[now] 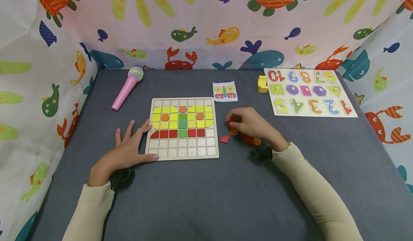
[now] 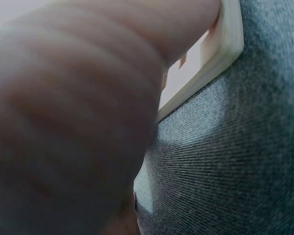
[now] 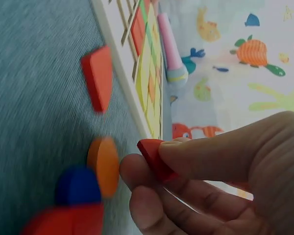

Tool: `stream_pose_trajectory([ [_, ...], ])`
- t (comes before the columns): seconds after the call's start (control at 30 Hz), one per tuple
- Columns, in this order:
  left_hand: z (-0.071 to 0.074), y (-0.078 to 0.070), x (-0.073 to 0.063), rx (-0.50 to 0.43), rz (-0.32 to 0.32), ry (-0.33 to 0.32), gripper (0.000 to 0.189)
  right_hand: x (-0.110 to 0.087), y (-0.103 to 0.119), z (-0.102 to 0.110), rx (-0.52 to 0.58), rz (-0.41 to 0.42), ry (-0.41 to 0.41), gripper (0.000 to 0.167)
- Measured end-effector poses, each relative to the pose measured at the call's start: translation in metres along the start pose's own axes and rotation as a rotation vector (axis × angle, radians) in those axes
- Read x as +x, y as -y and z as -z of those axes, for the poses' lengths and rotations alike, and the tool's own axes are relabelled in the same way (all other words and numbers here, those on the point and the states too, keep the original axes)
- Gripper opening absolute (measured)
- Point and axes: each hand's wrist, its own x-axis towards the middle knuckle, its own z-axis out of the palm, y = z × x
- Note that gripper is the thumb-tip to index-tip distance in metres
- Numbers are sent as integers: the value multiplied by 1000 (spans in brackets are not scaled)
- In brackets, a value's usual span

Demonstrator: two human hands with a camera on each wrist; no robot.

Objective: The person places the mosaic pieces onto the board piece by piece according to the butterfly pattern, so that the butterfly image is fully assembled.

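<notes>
A wooden grid board (image 1: 180, 152) lies on the cloth, filled in its upper rows with yellow, orange, green and red tiles in a butterfly-like pattern. My left hand (image 1: 120, 156) has its fingers spread along the board's left edge, the thumb touching the near left corner. Right of the board, my right hand (image 1: 253, 122) pinches a small red tile (image 3: 156, 159) between thumb and finger. Below that hand are an orange disc (image 1: 234, 132), a blue piece (image 3: 78, 187) and other red pieces, partly hidden. One loose red tile (image 1: 224, 139) lies between board and hand.
A picture card (image 1: 224, 91) with a butterfly pattern lies beyond the board. At the back left is a pink toy microphone (image 1: 125, 90). A number and shape puzzle board (image 1: 311, 93) lies at the back right, beside a yellow block (image 1: 262, 84). Printed curtains surround the table.
</notes>
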Motion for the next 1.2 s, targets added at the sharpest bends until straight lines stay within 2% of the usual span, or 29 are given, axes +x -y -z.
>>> stream_pose_trajectory([
  [0.23,-1,-1,0,1,1,1,123,9,16,-14,33,12,-34,7],
  [0.5,-2,-1,0,-12,-2,-1,123,18,30,-35,106,15,-14,8],
  [0.67,-2,0,1,-6,-1,-3,123,18,35,-47,64,15,-30,6],
  [0.83,0,-1,1,-6,-2,-5,123,19,41,-53,-38,-4,-76,9],
  [0.97,0,-1,0,-6,2,-5,124,20,45,-55,-89,-29,-62,13],
  [1.2,0,1,0,-3,3,-5,125,23,48,-57,-170,-20,-40,17],
])
